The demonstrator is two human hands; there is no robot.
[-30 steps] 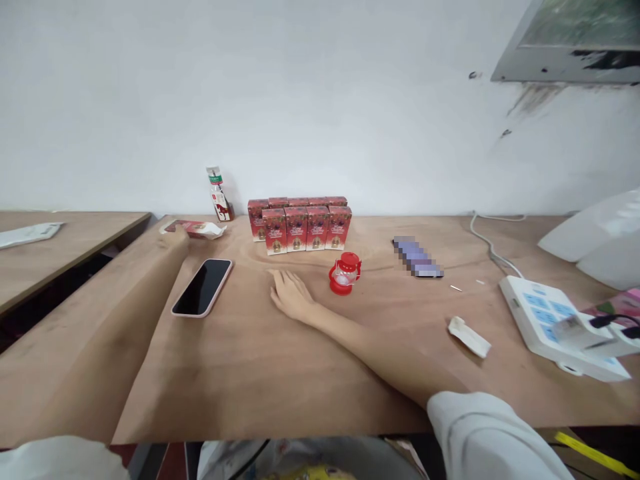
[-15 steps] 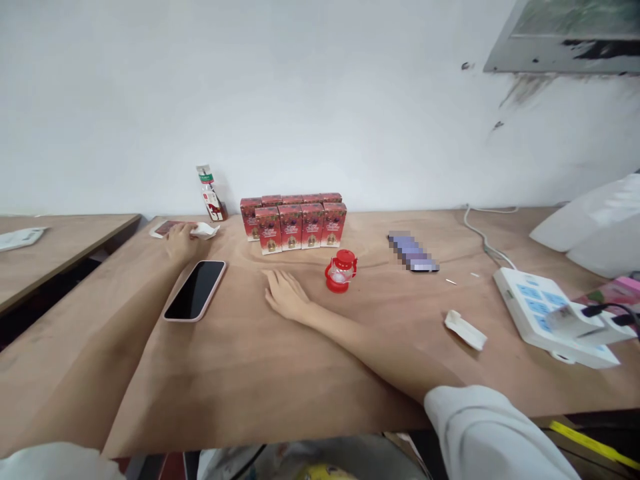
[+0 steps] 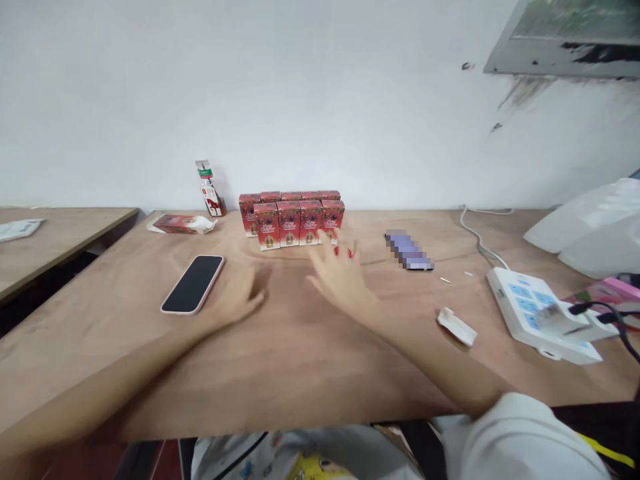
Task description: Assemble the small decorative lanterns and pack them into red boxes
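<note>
My left hand [image 3: 239, 295] is over the table to the right of a phone with a pink edge [image 3: 194, 283]. It is blurred by motion, with the thumb standing apart from the fingers and nothing seen in its grasp. My right hand [image 3: 340, 275] reaches forward with spread fingers in front of a small red lantern [image 3: 351, 253], covering most of it; whether they touch cannot be seen. Behind it, red printed boxes [image 3: 289, 224] stand upright in two rows.
A torn red packet [image 3: 183, 224] lies at the far left, near a small bottle [image 3: 210, 190] by the wall. Rightward are a pixelated phone [image 3: 407, 250], a white wrapper [image 3: 457, 327], a power strip [image 3: 533, 310] with plugs and cable, and white plastic bags [image 3: 590, 227].
My left hand has left the red packet and come back right, past the phone. My right hand has moved right and forward from the bare table to the lantern.
</note>
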